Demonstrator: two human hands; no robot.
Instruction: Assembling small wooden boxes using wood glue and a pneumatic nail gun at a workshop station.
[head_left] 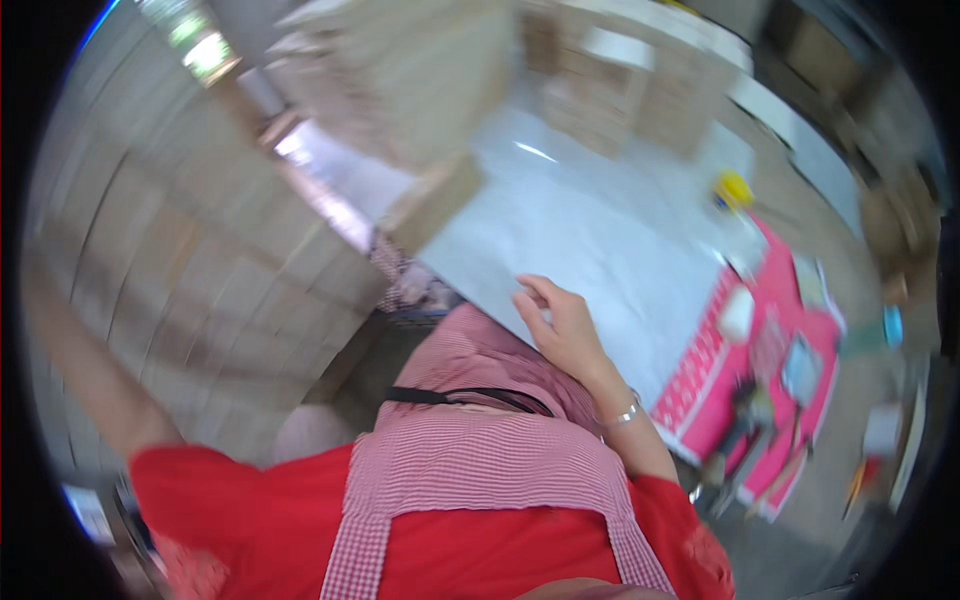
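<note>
My right hand (562, 322) is at the near edge of a white, smooth-topped table (600, 230). Its fingers are loosely bent, the thumb stands apart from them, and nothing shows in the hand. My left arm (105, 385) stretches out to the far left along a tall stack of pale tan blocks or boxes (190, 270). The left hand itself is lost past the dark rim of the picture. Motion blurs much of the view.
Tall pale stacks (430, 80) and smaller block-shaped piles (600, 90) stand on the table's far side. To the right, a pink patterned cloth (770, 350) carries several tools and a white object (736, 315). A yellow round item (733, 190) sits beyond it.
</note>
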